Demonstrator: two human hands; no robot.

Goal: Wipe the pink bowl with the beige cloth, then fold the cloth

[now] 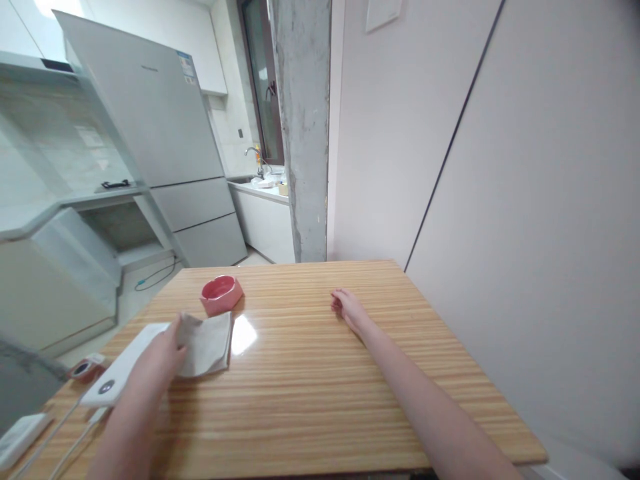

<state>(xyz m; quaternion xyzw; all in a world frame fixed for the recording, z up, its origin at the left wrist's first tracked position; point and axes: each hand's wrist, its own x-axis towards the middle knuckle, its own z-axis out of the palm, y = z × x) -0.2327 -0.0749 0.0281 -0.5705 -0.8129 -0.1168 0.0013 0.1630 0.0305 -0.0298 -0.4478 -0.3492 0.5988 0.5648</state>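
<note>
A folded grey cloth (pixel 207 347) lies near the left side of the wooden table (pixel 300 400). Its left edge is pinched by my left hand (pixel 167 350), the thumb on top and the other fingers mostly hidden. My right hand (pixel 347 308) rests on the table right of the middle, fingers curled in, with nothing visible in them. Just beyond the cloth sits a red ashtray (pixel 220 305). Left of my left hand, partly covered by it, is a white power bank (pixel 125 367) with a cable.
At the near left corner is a white power strip (pixel 23 440), with cables running beside it. A roll of tape (pixel 87 369) lies by the left edge. Behind the table stand a fridge (pixel 150 120) and a concrete pillar (pixel 305 133); a white wall panel (pixel 525 233) borders the right.
</note>
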